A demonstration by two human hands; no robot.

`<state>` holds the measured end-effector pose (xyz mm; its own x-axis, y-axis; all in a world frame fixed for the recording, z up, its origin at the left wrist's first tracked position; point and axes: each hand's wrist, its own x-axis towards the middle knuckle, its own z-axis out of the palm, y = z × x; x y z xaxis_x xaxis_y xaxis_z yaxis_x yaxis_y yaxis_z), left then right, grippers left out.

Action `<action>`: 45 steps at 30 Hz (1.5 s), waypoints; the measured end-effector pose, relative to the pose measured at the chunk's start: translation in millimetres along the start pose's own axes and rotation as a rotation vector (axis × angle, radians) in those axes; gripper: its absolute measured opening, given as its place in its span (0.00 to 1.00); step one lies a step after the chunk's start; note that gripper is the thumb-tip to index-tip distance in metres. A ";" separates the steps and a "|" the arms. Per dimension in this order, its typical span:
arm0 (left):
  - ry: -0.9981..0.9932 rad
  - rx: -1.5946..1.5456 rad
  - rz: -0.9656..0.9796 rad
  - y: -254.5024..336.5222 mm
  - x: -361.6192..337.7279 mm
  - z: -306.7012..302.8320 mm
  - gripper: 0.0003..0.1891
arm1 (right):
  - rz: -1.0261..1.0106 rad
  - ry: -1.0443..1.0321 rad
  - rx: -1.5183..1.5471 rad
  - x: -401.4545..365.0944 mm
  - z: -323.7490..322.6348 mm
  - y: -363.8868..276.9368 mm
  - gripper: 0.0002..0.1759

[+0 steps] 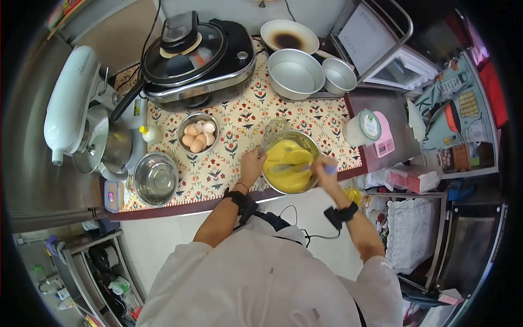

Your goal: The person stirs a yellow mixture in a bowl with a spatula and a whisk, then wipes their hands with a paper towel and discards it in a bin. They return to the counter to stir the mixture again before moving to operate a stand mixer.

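A steel bowl (311,143) full of yellow batter (289,166) sits at the front edge of the floral cloth. My left hand (252,165) grips the bowl's left rim, and a wire whisk (272,134) sticks up just above that hand. My right hand (325,170) is over the bowl's right side, closed on a blue-handled spatula (298,167) whose blade lies in the batter. Both wrists wear black bands.
A bowl of eggs (198,134) and an empty steel bowl (156,178) stand to the left, beside a white stand mixer (73,101). Behind are a black cooker (197,57), two cake tins (296,73), a stained pan (289,36), a white tub (362,127) and a pink scale (383,143).
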<state>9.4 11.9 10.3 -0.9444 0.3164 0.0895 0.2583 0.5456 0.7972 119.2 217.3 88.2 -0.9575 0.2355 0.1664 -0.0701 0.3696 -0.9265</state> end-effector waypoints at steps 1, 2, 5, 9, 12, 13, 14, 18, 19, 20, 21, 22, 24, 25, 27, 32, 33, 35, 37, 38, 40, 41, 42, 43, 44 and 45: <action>0.038 -0.011 0.032 -1.2 2.1 3.8 0.13 | 0.011 0.058 0.069 19.0 -4.3 -13.3 0.13; 0.081 -0.021 0.058 -7.1 1.9 9.7 0.13 | 0.020 0.107 0.140 34.3 -4.4 -28.2 0.14; 0.101 -0.015 0.052 -6.4 0.9 7.0 0.13 | -0.037 0.249 0.402 45.5 16.0 -50.0 0.16; 0.047 -0.050 -0.013 3.6 0.1 0.8 0.13 | -0.044 0.434 0.387 21.3 67.8 -34.5 0.17; 0.001 0.005 -0.033 3.5 1.5 -3.1 0.16 | 0.026 0.264 0.409 -18.3 78.7 -5.1 0.17; 0.019 -0.003 -0.014 3.9 -0.9 -2.5 0.15 | 0.082 0.210 0.444 -26.1 60.1 -9.4 0.16; 0.038 -0.013 0.008 4.8 0.2 -1.2 0.14 | 0.135 0.158 0.477 -32.1 38.8 -13.9 0.16; 0.000 -0.030 0.027 7.7 3.1 2.2 0.14 | 0.216 0.195 0.692 24.8 -22.3 -36.4 0.12; -0.015 -0.014 0.012 6.1 3.6 3.5 0.14 | 0.132 0.283 0.695 33.4 -20.9 -37.4 0.13; -0.035 0.002 -0.006 3.4 2.0 4.8 0.16 | 0.053 0.374 0.696 38.9 -14.5 -38.3 0.13; -0.054 0.020 -0.021 1.8 2.1 5.9 0.17 | -0.029 0.465 0.696 41.5 -6.0 -39.3 0.14; -0.046 0.025 -0.020 3.1 2.7 5.1 0.17 | -0.054 0.521 0.490 38.8 9.4 -30.5 0.14; -0.031 0.032 -0.022 8.3 1.5 2.5 0.17 | -0.076 0.562 0.276 15.5 48.0 -2.4 0.16; -0.011 0.020 -0.002 6.7 2.1 3.7 0.15 | -0.077 0.554 0.273 0.1 64.7 7.4 0.16; 0.040 -0.006 0.033 1.6 3.1 8.4 0.14 | 0.028 0.410 0.580 -12.7 65.3 8.9 0.17; 0.050 -0.045 0.074 -0.1 1.8 10.1 0.14 | 0.392 0.398 0.823 14.3 -23.3 -29.5 0.16; 0.061 -0.062 0.076 1.6 3.1 8.2 0.14 | 0.352 0.490 0.765 25.1 -30.0 -37.8 0.16; 0.076 -0.041 0.098 3.6 2.0 6.0 0.15 | 0.175 0.663 0.749 36.2 -28.7 -38.1 0.15; 0.072 -0.022 0.107 3.4 1.5 5.8 0.16 | 0.072 0.843 0.681 41.1 -14.6 -33.5 0.14; 0.065 -0.013 0.104 0.9 1.4 6.7 0.16 | 0.068 0.896 0.603 41.2 2.4 -30.4 0.13; 0.058 -0.017 0.091 1.3 2.0 9.5 0.17 | 0.102 0.867 0.482 29.5 35.5 -4.9 0.11; 0.059 -0.025 0.080 2.0 1.2 9.4 0.16 | 0.040 0.817 0.531 19.9 55.9 -1.4 0.11; 0.060 -0.032 0.068 1.5 2.3 8.2 0.16 | -0.021 0.765 0.581 7.7 70.1 -1.3 0.12; 0.073 -0.031 0.076 0.3 3.4 8.0 0.16 | 0.018 0.599 0.633 -6.6 70.4 -6.7 0.12; 0.081 -0.032 0.083 -1.1 2.8 9.2 0.16 | 0.059 0.434 0.679 -21.4 67.1 -17.7 0.12; 0.087 -0.035 0.091 -1.8 1.4 10.9 0.16 | 0.100 0.272 0.720 -29.2 61.3 -28.6 0.12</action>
<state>9.9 19.8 2.5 -0.9318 0.2942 0.2128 0.3382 0.4902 0.8033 132.0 144.7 89.1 -0.8728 0.4841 0.0616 -0.2410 -0.3180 -0.9169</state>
